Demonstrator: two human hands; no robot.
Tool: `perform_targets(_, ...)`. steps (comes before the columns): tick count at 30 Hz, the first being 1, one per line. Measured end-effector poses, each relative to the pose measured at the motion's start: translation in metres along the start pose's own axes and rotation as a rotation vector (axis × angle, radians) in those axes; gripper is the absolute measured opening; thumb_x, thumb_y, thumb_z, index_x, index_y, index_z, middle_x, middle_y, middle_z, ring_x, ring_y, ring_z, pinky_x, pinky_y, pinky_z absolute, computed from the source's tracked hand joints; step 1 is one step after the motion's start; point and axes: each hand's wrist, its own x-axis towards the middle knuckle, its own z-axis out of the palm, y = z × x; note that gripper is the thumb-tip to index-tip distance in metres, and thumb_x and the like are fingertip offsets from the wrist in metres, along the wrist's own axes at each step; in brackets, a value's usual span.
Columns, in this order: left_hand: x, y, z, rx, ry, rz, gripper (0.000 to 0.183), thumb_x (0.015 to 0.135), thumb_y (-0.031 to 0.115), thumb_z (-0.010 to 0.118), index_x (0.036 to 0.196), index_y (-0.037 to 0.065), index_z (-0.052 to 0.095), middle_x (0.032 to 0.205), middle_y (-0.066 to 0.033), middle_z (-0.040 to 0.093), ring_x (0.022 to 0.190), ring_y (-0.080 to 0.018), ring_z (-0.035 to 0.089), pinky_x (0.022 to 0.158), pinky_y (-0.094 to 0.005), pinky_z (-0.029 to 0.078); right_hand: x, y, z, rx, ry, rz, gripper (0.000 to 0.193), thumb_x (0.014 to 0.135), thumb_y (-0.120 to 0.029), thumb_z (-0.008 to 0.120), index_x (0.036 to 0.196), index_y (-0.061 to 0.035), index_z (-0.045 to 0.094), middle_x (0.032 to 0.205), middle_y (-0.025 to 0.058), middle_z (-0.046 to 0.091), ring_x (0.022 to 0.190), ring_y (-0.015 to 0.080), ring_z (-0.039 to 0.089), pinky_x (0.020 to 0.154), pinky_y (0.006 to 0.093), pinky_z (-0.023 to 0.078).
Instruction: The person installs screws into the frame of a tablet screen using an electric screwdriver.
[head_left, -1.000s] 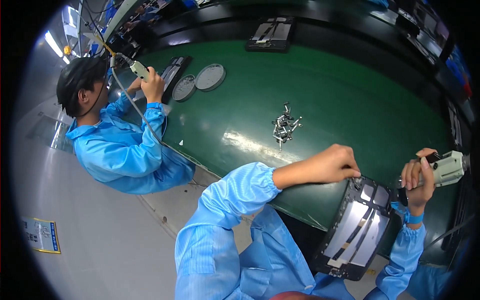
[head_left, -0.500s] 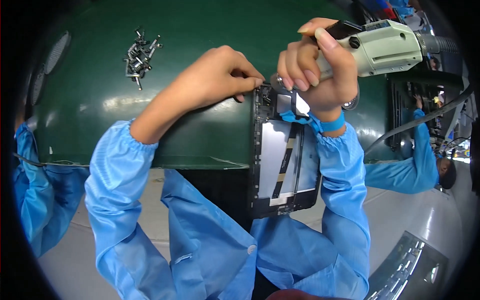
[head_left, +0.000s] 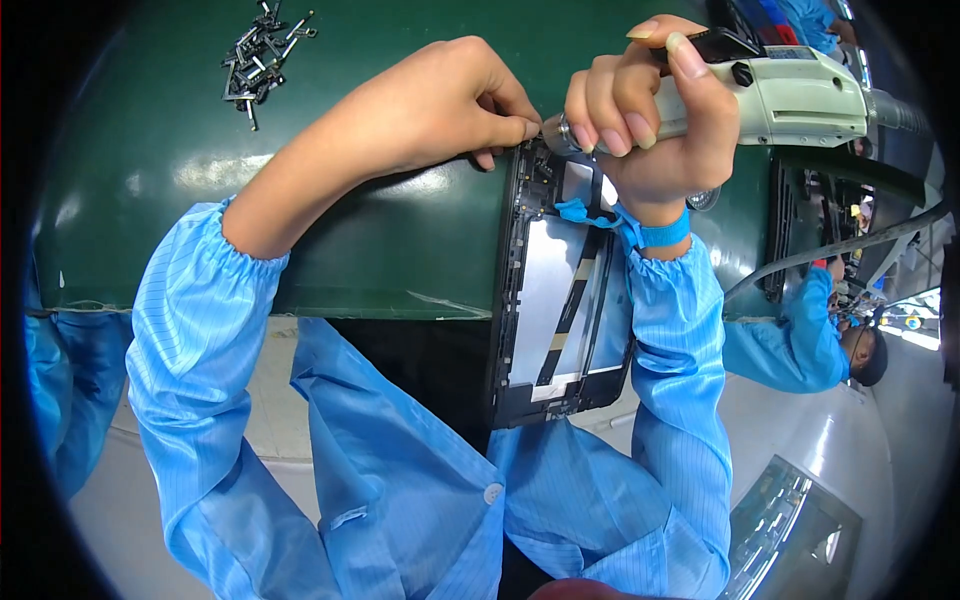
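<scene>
My right hand (head_left: 650, 105) is wrapped around a pale electric screwdriver (head_left: 805, 95), with the thumb beside its black lever. The metal nose points left, at the upper corner of an opened tablet-like device (head_left: 508, 290). There my left hand (head_left: 440, 110) pinches thumb and forefinger together, right against the nose. Whatever lies between those fingertips is too small or hidden to make out. The device has a black frame, silvery panels and a dark ribbon strip. It overhangs the front edge of the green table, its near end toward my lap.
Small black-and-silver metal parts (head_left: 262, 60) lie heaped on the green table (head_left: 390, 225) at the far left. A blue wrist strap (head_left: 662, 235) circles my right wrist. A grey cable (head_left: 840, 245) curves along the right. Another person in a blue sleeve (head_left: 790, 345) works further right.
The screwdriver's nose has closed the small gap to my left fingertips. My view has shifted slightly, so the small parts sit higher and further left.
</scene>
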Motion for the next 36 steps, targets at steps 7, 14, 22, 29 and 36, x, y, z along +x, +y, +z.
perform_targets(7, 0.004, 0.002, 0.001, 0.016, 0.018, 0.034, 0.02, 0.09, 0.01, 0.067, 0.091, -0.01, 0.069, 0.082, -0.0087, 0.06, 0.063, -0.0123, 0.061, 0.058, -0.0257, 0.05, 0.002, -0.003, -0.002, -0.013, 0.028, -0.006, 0.033, 0.097, -0.027, 0.035, 0.108, -0.0033, 0.056, 0.054, -0.0029, 0.032, 0.043, 0.0096, 0.034, 0.044, 0.0289, 0.038)
perform_targets(14, -0.001, 0.005, -0.003, 0.061, 0.067, 0.091, 0.022, 0.081, 0.011, 0.066, 0.092, -0.006, 0.074, 0.074, -0.0146, 0.071, 0.06, -0.0163, 0.068, 0.061, -0.0285, 0.055, 0.002, -0.001, -0.002, -0.01, 0.007, -0.026, 0.037, 0.098, -0.027, 0.034, 0.108, -0.0012, 0.058, 0.054, -0.003, 0.033, 0.043, 0.0096, 0.036, 0.044, 0.0287, 0.039)
perform_targets(22, -0.004, 0.027, -0.014, -0.038, -0.031, -0.021, 0.023, 0.086, 0.014, 0.066, 0.096, -0.006, 0.071, 0.074, -0.0163, 0.07, 0.063, -0.0184, 0.066, 0.062, -0.031, 0.051, 0.005, -0.001, -0.003, 0.001, -0.003, -0.031, 0.039, 0.097, -0.027, 0.034, 0.107, 0.0003, 0.059, 0.054, -0.0033, 0.035, 0.043, 0.0096, 0.037, 0.044, 0.0291, 0.039)
perform_targets(29, -0.006, 0.03, -0.012, 0.013, -0.036, -0.027, 0.024, 0.086, 0.011, 0.063, 0.098, -0.008, 0.07, 0.074, -0.0173, 0.07, 0.064, -0.0173, 0.067, 0.063, -0.0298, 0.052, 0.003, -0.001, -0.004, -0.019, -0.005, -0.044, 0.039, 0.098, -0.028, 0.033, 0.109, 0.0003, 0.059, 0.053, -0.0036, 0.034, 0.043, 0.0097, 0.036, 0.044, 0.029, 0.039)
perform_targets(36, -0.004, 0.025, -0.01, -0.007, -0.048, -0.029, 0.023, 0.086, 0.01, 0.063, 0.098, -0.008, 0.071, 0.073, -0.0173, 0.07, 0.063, -0.0184, 0.066, 0.063, -0.0303, 0.052, 0.005, -0.001, 0.006, -0.015, 0.027, 0.059, 0.033, 0.1, -0.027, 0.041, 0.103, -0.0012, 0.061, 0.053, -0.0032, 0.038, 0.041, 0.0093, 0.038, 0.042, 0.0285, 0.039)
